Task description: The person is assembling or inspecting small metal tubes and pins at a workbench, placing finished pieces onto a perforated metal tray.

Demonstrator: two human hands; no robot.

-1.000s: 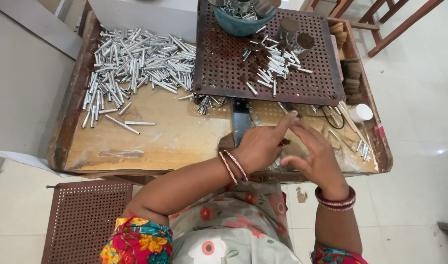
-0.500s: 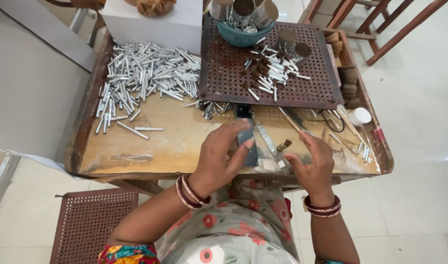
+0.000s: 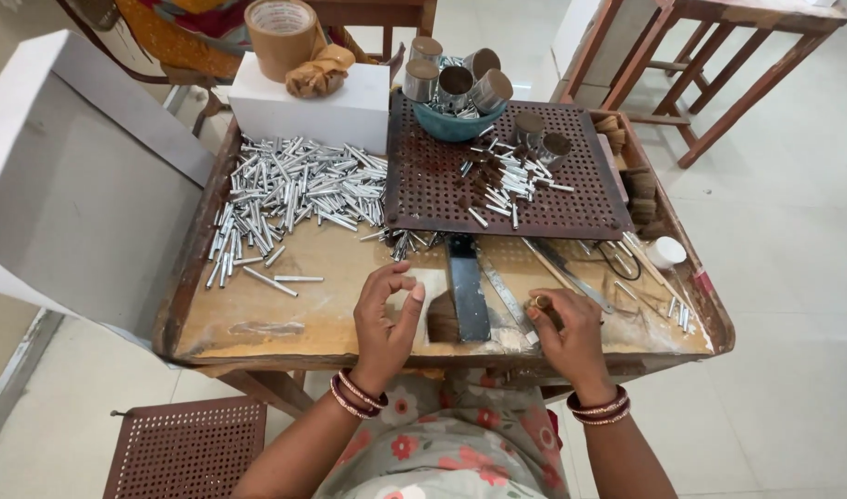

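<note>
A small brown cylinder is pinched upright in the right hand near the workbench front edge, just right of the dark metal bar; the left hand, fingers curled and empty, is held left of it.

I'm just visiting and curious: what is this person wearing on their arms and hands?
Both forearms are bare, with no sleeves showing and no gloves. The left hand has a stack of thin bangles at the wrist, reddish brown with lighter edges. The right hand wears a similar stack of bangles. Whether there are rings is too small to tell. Below, a floral garment with red flowers covers the lap.
</note>
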